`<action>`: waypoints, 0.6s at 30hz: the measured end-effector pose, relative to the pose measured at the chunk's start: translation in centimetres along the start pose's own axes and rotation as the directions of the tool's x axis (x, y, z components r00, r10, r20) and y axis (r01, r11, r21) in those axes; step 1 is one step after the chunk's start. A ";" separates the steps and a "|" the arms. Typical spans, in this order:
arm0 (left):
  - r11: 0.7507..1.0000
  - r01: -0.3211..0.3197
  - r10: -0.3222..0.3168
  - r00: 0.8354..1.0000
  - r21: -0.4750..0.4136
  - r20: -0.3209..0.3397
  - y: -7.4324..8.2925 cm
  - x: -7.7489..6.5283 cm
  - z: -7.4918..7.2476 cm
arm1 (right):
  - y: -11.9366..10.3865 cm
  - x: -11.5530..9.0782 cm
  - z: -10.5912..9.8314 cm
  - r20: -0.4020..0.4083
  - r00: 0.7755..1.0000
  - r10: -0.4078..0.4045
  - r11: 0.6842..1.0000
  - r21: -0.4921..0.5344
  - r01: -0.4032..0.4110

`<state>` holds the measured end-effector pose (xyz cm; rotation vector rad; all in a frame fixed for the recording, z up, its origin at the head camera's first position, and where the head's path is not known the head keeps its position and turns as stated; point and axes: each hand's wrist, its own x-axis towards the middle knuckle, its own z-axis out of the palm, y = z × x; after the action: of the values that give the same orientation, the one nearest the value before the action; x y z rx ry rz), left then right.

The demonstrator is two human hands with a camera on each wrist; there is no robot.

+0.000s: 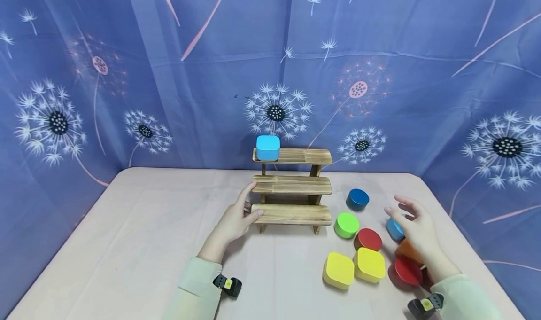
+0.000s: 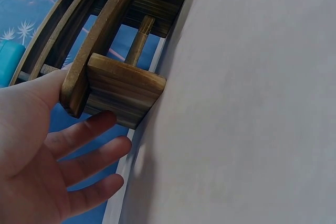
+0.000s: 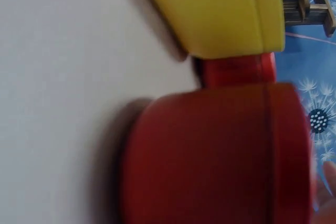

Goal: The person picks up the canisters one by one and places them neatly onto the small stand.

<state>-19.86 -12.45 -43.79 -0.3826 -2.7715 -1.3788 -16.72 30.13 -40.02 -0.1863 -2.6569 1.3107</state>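
Note:
A small three-tier wooden display stand [image 1: 291, 214] stands at the middle of the table. My left hand [image 1: 232, 221] touches its left end, thumb on the bottom shelf and index finger at the middle one. In the left wrist view, the other fingers [image 2: 97, 153] extend loosely beside the stand's leg. A light blue rounded-square block [image 1: 268, 148] sits at the left of the top shelf. At the right, my right hand [image 1: 416, 226] hovers with loosely bent fingers and holds nothing. Just beyond it is another blue block [image 1: 395, 229], partly hidden by the hand.
Right of the stand lie a dark blue round block [image 1: 358, 199], a green round block [image 1: 347, 225], a red round block [image 1: 368, 240], two yellow blocks [image 1: 339, 270], another red block [image 1: 408, 271] and an orange block [image 1: 407, 251]. Behind the table hangs a blue dandelion-print curtain [image 1: 203, 94].

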 end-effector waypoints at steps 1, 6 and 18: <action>1.000 0.001 -0.001 1.000 -0.001 0.004 0.0 0.0 0.1 | 0.2 -0.1 -0.1 -0.002 1.000 0.011 1.000 0.000 -0.011; 1.000 0.002 -0.002 1.000 -0.004 0.009 -0.1 -0.1 0.3 | 1.0 -0.6 -0.2 0.018 0.998 0.055 0.997 -0.051 -0.054; 1.000 0.016 -0.016 1.000 0.001 0.006 -0.1 0.1 0.0 | 1.7 -0.2 0.4 0.033 0.995 0.091 0.981 -0.173 -0.084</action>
<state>-19.98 -12.47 -43.88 -0.3660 -2.7855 -1.3822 -16.55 30.83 -41.62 -0.3059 -2.8258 1.1201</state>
